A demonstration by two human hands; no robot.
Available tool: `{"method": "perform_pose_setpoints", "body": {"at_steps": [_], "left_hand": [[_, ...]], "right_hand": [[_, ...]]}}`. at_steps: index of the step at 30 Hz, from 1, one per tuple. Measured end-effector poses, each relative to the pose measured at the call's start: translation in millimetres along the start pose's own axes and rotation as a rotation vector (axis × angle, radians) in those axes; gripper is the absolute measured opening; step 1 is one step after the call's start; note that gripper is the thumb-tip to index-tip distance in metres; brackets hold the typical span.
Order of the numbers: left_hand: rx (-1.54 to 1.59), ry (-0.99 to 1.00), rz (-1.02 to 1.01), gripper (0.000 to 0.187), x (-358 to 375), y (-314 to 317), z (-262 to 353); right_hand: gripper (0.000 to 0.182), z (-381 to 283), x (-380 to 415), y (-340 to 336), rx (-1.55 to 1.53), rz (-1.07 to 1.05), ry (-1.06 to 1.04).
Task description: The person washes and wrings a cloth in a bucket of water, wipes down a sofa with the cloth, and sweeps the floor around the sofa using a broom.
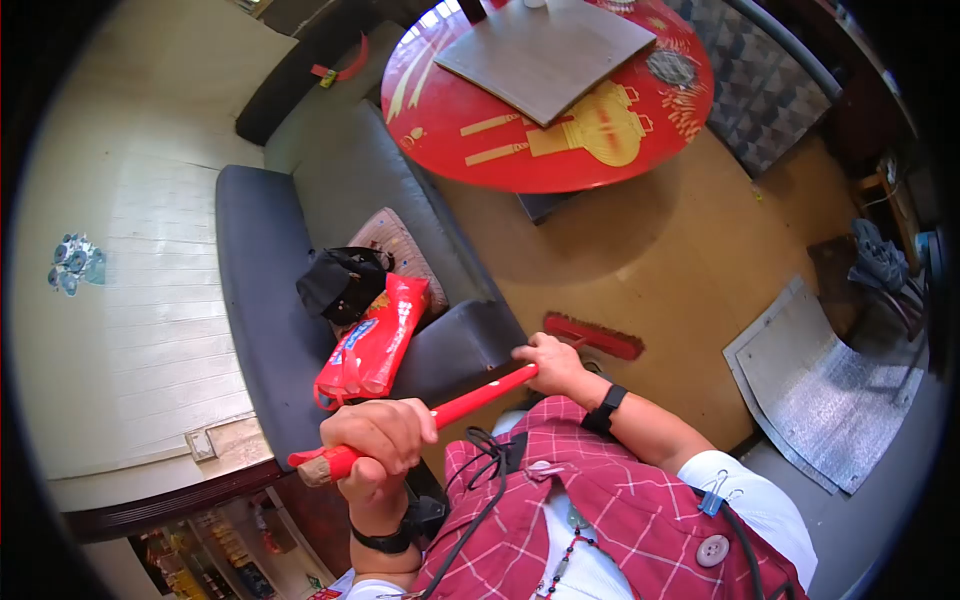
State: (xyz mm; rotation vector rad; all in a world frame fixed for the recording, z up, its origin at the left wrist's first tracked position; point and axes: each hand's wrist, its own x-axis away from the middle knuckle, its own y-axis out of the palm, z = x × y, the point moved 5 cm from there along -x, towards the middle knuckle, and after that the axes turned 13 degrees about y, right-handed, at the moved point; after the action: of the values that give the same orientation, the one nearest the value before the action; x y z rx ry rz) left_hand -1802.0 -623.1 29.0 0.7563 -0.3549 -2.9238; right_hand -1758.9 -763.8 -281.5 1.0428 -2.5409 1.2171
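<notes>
I hold a broom with a red handle (485, 394) slanting across the front of my body. My left hand (378, 440) is wrapped around the upper end of the handle, close to its worn, bare tip. Farther down, my right hand (552, 363) grips the same handle with its fingers closed. Just beyond the right hand, the red broom head (595, 336) with dark bristles is low over the brown floor (580, 250); whether it touches cannot be made out. The stretch of handle between right hand and head is mostly hidden.
A dark sofa (265, 290) on the left bears a red bag (375, 345), a black bag (343, 284) and a cushion (405, 250). Ahead stands a round red table (440, 140) with a grey board (545, 55). A bent silvery sheet (825, 390) lies at right.
</notes>
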Motion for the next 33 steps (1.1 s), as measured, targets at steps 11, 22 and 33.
{"method": "perform_pose_setpoints", "body": {"at_steps": [11,22,33], "left_hand": [[-0.193,0.28,0.343,0.049,-21,-31,36],[-0.085,0.455,-0.384,0.023,-49,-138,28],[-0.506,-0.067,0.077,0.018,-52,-289,-200]], "right_hand": [[0.022,-63,-92,-30,-0.055,0.309,-0.102],[0.018,-189,-237,-18,-0.067,0.196,-0.57],[0.015,-137,-553,45,-0.044,0.519,-0.615]]}}
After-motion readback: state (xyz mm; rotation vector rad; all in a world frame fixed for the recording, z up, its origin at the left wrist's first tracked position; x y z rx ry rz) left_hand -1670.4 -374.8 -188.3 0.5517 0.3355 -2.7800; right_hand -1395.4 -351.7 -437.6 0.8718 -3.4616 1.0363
